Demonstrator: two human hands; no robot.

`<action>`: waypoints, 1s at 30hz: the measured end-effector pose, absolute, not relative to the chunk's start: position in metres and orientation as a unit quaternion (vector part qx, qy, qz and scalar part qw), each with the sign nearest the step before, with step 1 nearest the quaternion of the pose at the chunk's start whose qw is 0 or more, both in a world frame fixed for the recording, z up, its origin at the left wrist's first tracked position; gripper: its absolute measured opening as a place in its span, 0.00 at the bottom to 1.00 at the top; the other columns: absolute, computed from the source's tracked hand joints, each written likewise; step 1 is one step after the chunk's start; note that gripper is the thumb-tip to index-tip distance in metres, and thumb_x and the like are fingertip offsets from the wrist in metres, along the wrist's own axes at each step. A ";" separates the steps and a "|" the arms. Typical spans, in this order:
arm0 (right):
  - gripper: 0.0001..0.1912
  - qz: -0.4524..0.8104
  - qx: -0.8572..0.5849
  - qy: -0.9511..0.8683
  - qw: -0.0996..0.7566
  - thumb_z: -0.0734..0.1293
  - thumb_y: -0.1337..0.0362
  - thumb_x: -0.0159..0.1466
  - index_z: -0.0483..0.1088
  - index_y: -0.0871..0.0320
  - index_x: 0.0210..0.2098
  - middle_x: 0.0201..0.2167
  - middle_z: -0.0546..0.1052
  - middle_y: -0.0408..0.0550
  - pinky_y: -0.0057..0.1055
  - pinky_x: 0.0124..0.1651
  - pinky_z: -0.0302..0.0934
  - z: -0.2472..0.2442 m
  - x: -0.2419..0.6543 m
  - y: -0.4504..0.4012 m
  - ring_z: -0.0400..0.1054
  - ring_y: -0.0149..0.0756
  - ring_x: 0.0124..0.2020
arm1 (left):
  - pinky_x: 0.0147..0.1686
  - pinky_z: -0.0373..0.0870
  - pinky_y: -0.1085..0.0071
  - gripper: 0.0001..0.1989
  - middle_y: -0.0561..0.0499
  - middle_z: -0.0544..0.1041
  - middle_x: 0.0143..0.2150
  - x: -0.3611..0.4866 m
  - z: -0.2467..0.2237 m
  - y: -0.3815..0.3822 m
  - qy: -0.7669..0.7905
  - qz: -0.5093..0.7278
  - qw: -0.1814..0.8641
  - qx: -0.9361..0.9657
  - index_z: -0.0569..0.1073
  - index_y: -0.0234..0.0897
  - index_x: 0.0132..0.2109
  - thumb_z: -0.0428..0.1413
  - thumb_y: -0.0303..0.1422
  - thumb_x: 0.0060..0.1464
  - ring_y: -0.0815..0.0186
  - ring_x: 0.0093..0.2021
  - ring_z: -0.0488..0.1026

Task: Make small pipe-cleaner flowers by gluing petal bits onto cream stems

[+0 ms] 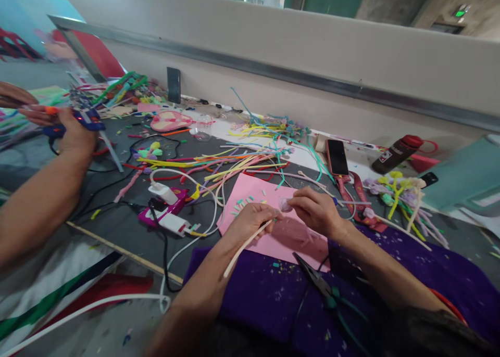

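My left hand (pixel 255 219) is closed round a cream pipe cleaner (pixel 244 246), whose free end points down toward my forearm. Just to the right, the fingers of my right hand (pixel 312 206) pinch a small pale lilac piece (pixel 286 205). That piece nearly meets the tip of the cream stem; whether they touch is unclear. Both hands are above a pink sheet (pixel 242 190), on which short mint and white bits (pixel 242 203) lie to the left. Pliers with teal handles (pixel 318 280) rest with parted handles on purple cloth (pixel 258 289), below the sheet.
At the left, another person's hands hold a blue glue gun (pixel 88 118). A magenta power strip (pixel 175 206) with cables is left of the sheet. Pipe cleaners (pixel 250 162), a phone (pixel 337 158) and a dark bottle (pixel 396 155) lie beyond. Fuzzy flowers (pixel 396 193) are at right.
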State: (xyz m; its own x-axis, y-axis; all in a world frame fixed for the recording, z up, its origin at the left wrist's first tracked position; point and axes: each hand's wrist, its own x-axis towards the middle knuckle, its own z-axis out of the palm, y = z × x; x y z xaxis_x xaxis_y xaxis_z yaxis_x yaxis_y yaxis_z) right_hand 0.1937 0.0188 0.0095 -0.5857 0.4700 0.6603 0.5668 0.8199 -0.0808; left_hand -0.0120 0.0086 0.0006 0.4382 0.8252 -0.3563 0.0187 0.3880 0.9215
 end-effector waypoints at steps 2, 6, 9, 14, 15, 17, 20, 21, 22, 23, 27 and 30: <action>0.10 -0.066 -0.288 -0.892 0.342 0.61 0.72 0.61 0.70 0.57 0.39 0.34 0.73 0.49 0.25 0.32 0.62 0.009 0.195 0.019 0.69 0.31 0.32 | 0.12 0.44 0.79 0.12 0.56 0.66 0.14 -0.012 0.001 0.008 0.444 0.288 0.703 0.474 0.76 0.34 0.31 0.55 0.39 0.47 0.78 0.11 0.52; 0.12 -0.070 -0.288 -0.897 0.327 0.59 0.72 0.61 0.70 0.55 0.40 0.34 0.73 0.49 0.26 0.32 0.62 0.009 0.195 0.019 0.68 0.31 0.32 | 0.12 0.44 0.78 0.13 0.56 0.66 0.14 -0.012 0.001 0.008 0.443 0.292 0.703 0.474 0.76 0.33 0.31 0.55 0.40 0.47 0.78 0.11 0.52; 0.12 -0.078 -0.290 -0.899 0.319 0.59 0.72 0.62 0.71 0.55 0.40 0.33 0.73 0.48 0.25 0.32 0.62 0.010 0.195 0.019 0.68 0.31 0.32 | 0.12 0.44 0.78 0.13 0.56 0.66 0.14 -0.011 0.002 0.008 0.448 0.287 0.705 0.469 0.76 0.33 0.31 0.55 0.39 0.47 0.78 0.11 0.52; 0.13 -0.086 -0.282 -0.904 0.308 0.60 0.74 0.61 0.71 0.56 0.39 0.33 0.73 0.48 0.25 0.31 0.61 0.011 0.195 0.018 0.68 0.31 0.31 | 0.12 0.43 0.77 0.12 0.57 0.66 0.14 -0.011 0.004 0.008 0.449 0.287 0.707 0.464 0.76 0.33 0.31 0.55 0.38 0.47 0.78 0.11 0.52; 0.13 -0.082 -0.280 -0.906 0.307 0.60 0.75 0.61 0.71 0.56 0.40 0.33 0.73 0.49 0.25 0.31 0.61 0.011 0.195 0.018 0.68 0.31 0.32 | 0.12 0.43 0.77 0.12 0.57 0.66 0.14 -0.011 0.004 0.008 0.448 0.289 0.707 0.464 0.76 0.33 0.31 0.55 0.38 0.46 0.78 0.11 0.52; 0.13 -0.074 -0.277 -0.906 0.310 0.60 0.74 0.60 0.71 0.56 0.41 0.34 0.73 0.49 0.26 0.31 0.61 0.011 0.196 0.018 0.68 0.31 0.32 | 0.12 0.43 0.78 0.12 0.56 0.66 0.14 -0.010 0.003 0.008 0.446 0.295 0.705 0.465 0.76 0.32 0.30 0.55 0.38 0.46 0.78 0.11 0.52; 0.15 -0.061 -0.290 -0.894 0.336 0.61 0.73 0.60 0.69 0.55 0.45 0.37 0.74 0.50 0.27 0.32 0.62 0.013 0.198 0.017 0.69 0.33 0.35 | 0.12 0.44 0.78 0.12 0.56 0.66 0.14 -0.011 0.004 0.009 0.445 0.308 0.700 0.466 0.76 0.31 0.30 0.55 0.38 0.47 0.78 0.11 0.52; 0.16 -0.049 -0.299 -0.886 0.351 0.61 0.73 0.60 0.68 0.55 0.47 0.38 0.74 0.51 0.27 0.32 0.63 0.014 0.198 0.017 0.70 0.33 0.36 | 0.12 0.44 0.78 0.12 0.56 0.66 0.14 -0.011 0.004 0.009 0.443 0.314 0.699 0.466 0.76 0.31 0.30 0.55 0.38 0.47 0.78 0.11 0.52; 0.17 -0.033 -0.311 -0.875 0.368 0.61 0.73 0.60 0.67 0.55 0.48 0.40 0.74 0.52 0.27 0.33 0.64 0.017 0.198 0.017 0.70 0.34 0.37 | 0.12 0.45 0.79 0.13 0.56 0.66 0.14 -0.011 0.003 0.009 0.439 0.321 0.699 0.464 0.76 0.31 0.30 0.55 0.38 0.47 0.78 0.11 0.52; 0.17 -0.013 -0.325 -0.863 0.386 0.61 0.72 0.60 0.66 0.55 0.48 0.41 0.74 0.52 0.28 0.33 0.64 0.019 0.199 0.016 0.70 0.34 0.37 | 0.12 0.45 0.79 0.13 0.56 0.66 0.14 -0.011 0.003 0.009 0.434 0.331 0.702 0.458 0.76 0.30 0.30 0.55 0.38 0.47 0.78 0.11 0.53; 0.12 0.083 -0.388 -0.808 0.435 0.62 0.70 0.61 0.69 0.56 0.43 0.36 0.75 0.50 0.28 0.29 0.64 0.023 0.197 0.016 0.69 0.32 0.30 | 0.15 0.53 0.79 0.13 0.53 0.71 0.19 -0.011 0.001 0.009 0.408 0.391 0.714 0.414 0.75 0.31 0.31 0.59 0.39 0.45 0.76 0.15 0.61; 0.08 0.171 -0.415 -0.777 0.441 0.62 0.66 0.62 0.71 0.57 0.39 0.31 0.75 0.47 0.25 0.24 0.61 0.020 0.192 0.017 0.67 0.28 0.23 | 0.19 0.59 0.78 0.13 0.51 0.74 0.23 -0.011 0.002 0.008 0.409 0.421 0.707 0.395 0.76 0.32 0.32 0.61 0.39 0.43 0.73 0.20 0.67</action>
State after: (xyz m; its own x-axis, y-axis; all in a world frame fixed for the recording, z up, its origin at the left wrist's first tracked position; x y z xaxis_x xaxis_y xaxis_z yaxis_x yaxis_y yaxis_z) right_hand 0.1923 0.0172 0.0197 -0.2666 0.7958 0.5437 0.4938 0.5972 -0.6320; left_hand -0.0108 0.0082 0.0016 0.3114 0.9179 -0.2460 -0.2726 0.3343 0.9022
